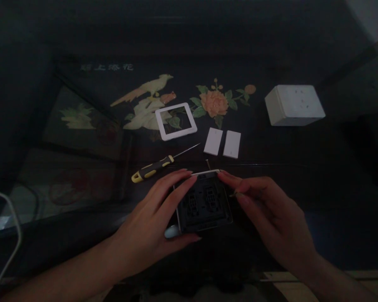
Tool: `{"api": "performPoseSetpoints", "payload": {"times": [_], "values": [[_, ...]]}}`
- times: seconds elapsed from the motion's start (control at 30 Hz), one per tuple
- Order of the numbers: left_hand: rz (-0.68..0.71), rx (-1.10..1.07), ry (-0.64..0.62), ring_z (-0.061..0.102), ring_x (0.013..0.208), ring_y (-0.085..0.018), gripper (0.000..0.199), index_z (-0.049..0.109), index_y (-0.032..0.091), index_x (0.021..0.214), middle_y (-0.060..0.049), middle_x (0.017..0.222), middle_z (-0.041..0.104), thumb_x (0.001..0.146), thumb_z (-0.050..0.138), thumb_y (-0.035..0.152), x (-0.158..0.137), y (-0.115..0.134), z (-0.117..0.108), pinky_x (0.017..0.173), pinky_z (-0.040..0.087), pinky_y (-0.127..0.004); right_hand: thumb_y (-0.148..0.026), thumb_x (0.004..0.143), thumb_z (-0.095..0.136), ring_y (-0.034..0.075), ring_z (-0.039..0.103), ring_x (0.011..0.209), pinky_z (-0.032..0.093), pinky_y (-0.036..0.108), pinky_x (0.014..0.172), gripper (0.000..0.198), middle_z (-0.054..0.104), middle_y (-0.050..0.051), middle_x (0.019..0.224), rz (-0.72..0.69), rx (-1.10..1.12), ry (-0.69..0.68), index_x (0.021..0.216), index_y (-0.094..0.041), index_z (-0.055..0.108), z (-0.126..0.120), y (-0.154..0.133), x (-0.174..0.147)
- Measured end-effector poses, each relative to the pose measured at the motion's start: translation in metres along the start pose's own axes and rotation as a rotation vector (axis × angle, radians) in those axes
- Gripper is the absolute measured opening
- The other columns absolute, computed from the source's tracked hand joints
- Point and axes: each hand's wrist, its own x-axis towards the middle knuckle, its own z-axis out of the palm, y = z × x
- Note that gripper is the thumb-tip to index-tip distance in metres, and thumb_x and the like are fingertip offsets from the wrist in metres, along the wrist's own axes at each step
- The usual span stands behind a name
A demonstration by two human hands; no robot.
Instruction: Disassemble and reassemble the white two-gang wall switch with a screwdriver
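Observation:
A black wall switch body [204, 205] with a pale rim lies in my left hand [156, 216], whose fingers grip it along the far and near edges. A small thin metal piece, apparently a screw [232, 194], is pinched between thumb and finger of my right hand [267, 205]. One finger of that hand also touches the far right corner of the switch. Beyond the far edge sits another screw [208, 164]. Under the left palm a light blue rounded thing [172, 231] is partly hidden; its kind I cannot make out.
A yellow and black screwdriver [153, 168] lies beyond my left hand. Farther off are a white square frame [164, 136] and two white switch covers [213, 141], [232, 144] side by side. A white socket box [294, 105] stands at right. At left a white cable [17, 222] runs along the dark glossy tabletop [302, 176].

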Motion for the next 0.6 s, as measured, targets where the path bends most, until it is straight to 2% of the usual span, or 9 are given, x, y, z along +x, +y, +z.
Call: {"api": "performPoseSetpoints", "payload": {"times": [0.23, 0.4, 0.6], "values": [[0.017, -0.014, 0.022, 0.042, 0.137, -0.031, 0.079, 0.028, 0.021, 0.149, -0.015, 0.148, 0.040, 0.083, 0.072, 0.032, 0.0027, 0.0005, -0.0013, 0.114, 0.042, -0.047, -0.018, 0.095, 0.052, 0.020, 0.066, 0.118, 0.060, 0.034, 0.093, 0.010, 0.073, 0.003, 0.124, -0.006, 0.006, -0.019, 0.098, -0.028, 0.054, 0.0010, 0.0006, -0.0002], [0.002, -0.035, 0.000, 0.042, 0.137, -0.031, 0.080, 0.026, 0.024, 0.149, -0.014, 0.148, 0.039, 0.083, 0.071, 0.032, 0.0031, 0.0007, -0.0032, 0.113, 0.043, -0.050, -0.019, 0.096, 0.051, 0.020, 0.063, 0.122, 0.058, 0.035, 0.098, 0.009, 0.072, 0.004, 0.126, -0.019, 0.007, -0.049, 0.099, -0.027, 0.053, 0.0006, 0.0016, -0.0007], [0.039, -0.039, 0.007, 0.039, 0.138, -0.027, 0.074, 0.029, 0.021, 0.148, -0.013, 0.148, 0.037, 0.086, 0.067, 0.027, 0.0045, 0.0012, -0.0051, 0.115, 0.041, -0.042, -0.015, 0.097, 0.049, 0.017, 0.059, 0.127, 0.055, 0.030, 0.100, 0.013, 0.071, 0.004, 0.128, -0.078, -0.059, -0.081, 0.102, -0.027, 0.050, 0.0013, 0.0033, -0.0013]]}}
